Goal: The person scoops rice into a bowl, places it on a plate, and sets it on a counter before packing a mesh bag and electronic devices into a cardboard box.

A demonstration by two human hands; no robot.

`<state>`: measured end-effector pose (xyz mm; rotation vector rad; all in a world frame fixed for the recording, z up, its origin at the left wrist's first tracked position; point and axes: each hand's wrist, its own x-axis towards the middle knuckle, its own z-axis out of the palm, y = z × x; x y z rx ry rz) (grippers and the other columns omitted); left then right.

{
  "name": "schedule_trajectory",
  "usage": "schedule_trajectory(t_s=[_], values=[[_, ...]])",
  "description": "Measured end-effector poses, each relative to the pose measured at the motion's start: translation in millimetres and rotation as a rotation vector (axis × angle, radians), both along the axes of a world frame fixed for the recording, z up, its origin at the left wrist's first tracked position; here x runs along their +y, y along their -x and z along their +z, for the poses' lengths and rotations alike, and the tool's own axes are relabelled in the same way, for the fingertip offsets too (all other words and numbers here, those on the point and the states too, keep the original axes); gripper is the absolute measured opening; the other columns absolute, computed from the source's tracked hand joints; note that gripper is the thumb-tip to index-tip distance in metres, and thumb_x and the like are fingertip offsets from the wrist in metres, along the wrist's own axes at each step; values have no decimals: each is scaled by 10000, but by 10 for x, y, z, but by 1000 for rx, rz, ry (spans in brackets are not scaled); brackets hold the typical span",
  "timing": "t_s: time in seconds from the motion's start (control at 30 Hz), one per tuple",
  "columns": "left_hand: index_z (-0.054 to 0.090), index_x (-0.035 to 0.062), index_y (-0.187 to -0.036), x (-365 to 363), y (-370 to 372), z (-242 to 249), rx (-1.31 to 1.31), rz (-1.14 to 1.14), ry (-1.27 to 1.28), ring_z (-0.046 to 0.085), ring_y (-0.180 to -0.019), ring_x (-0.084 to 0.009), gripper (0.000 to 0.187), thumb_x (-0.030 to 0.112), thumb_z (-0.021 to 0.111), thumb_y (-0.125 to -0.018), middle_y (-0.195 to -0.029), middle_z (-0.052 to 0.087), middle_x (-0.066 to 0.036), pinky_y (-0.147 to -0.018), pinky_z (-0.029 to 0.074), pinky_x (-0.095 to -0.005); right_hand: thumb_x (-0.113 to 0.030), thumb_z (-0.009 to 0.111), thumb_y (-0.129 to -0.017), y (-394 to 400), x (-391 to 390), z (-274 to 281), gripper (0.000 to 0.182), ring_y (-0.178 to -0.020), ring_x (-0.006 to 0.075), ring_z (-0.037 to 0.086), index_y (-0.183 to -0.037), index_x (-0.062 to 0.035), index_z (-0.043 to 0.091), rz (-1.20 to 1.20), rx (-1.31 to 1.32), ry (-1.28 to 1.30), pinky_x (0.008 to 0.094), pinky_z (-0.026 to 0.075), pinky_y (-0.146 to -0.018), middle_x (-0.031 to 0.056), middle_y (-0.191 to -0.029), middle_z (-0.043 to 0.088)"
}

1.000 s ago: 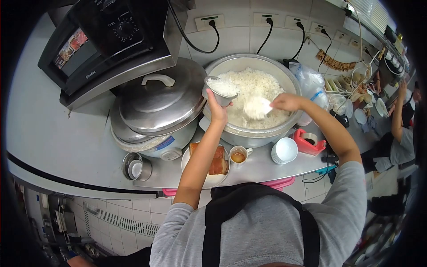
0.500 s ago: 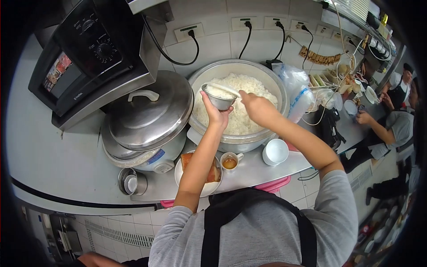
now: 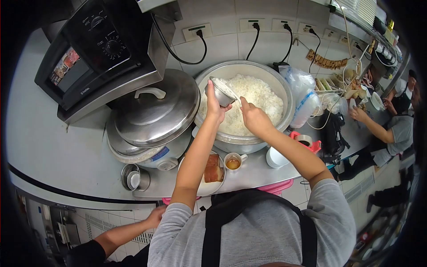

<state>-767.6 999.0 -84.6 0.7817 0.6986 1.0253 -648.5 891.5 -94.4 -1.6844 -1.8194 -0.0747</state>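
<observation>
My left hand (image 3: 216,106) grips a small metal bowl (image 3: 219,94), tilted to the right over a large pot (image 3: 288,95) of cooked white rice (image 3: 262,95). Rice shows at the bowl's rim. My right hand (image 3: 254,116) is closed round the handle of a pale rice paddle (image 3: 233,94), whose blade lies against the bowl's opening. Below the pot stand a cup of amber liquid (image 3: 232,163) and a plate (image 3: 206,189) with a browned slab of meat (image 3: 214,169). White bowls (image 3: 276,158) sit by my right forearm.
A lidded rice cooker (image 3: 155,115) stands left of the pot, under a black microwave (image 3: 89,58). Metal cups (image 3: 134,178) are at the counter's front edge. Plastic bags (image 3: 302,95) and a red tape dispenser (image 3: 307,141) lie right. Another person's arm (image 3: 129,231) reaches in at lower left; co-workers (image 3: 391,120) stand at right.
The metal bowl has tipped from nearly level to a steep tilt to the right, and the paddle has turned with it. Another person's arm has come in at lower left.
</observation>
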Motion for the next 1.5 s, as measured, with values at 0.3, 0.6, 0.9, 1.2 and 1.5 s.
schedule_trajectory(t_s=[0.3,0.6,0.9,1.2,1.5], values=[[449,102,-1224,91,222,-68,-398,-441,280,533,-819,-351,783,746,350,-789,-1114,505,-181,-415,381,-198,-164,443,-919,-546,30,426,357,-852,350,625,-1272,-127,483,4,187,60,413,485,-773,203,-980,631],[499,111,-1179,34,151,-21,-105,-366,54,578,-747,-278,723,715,308,-831,-1010,586,-123,-410,376,-216,-193,461,-947,-390,193,189,376,-917,210,605,-1312,-281,483,341,452,251,296,435,-880,155,-1096,636],[531,141,-1114,-35,169,-90,22,-174,-69,587,-750,-137,607,656,320,-873,-949,622,-33,-474,407,-254,-186,456,-953,-895,426,624,361,-1064,144,530,-1309,-218,502,471,450,425,274,377,-966,96,-1227,583],[507,128,-1167,-159,-50,-359,-23,-16,-327,605,-824,-136,614,622,257,-903,-996,631,-35,-521,426,-261,-246,408,-977,-792,139,509,369,-424,49,214,-1338,-304,461,460,853,753,225,189,-380,-94,-497,235],[247,221,-1305,-440,-302,-316,245,340,-464,584,-834,-184,527,469,468,-896,-1105,502,-111,-428,459,-279,-329,378,-983,-759,158,140,369,-418,64,248,-1347,-330,437,401,1100,982,201,176,-364,-68,-554,283]])
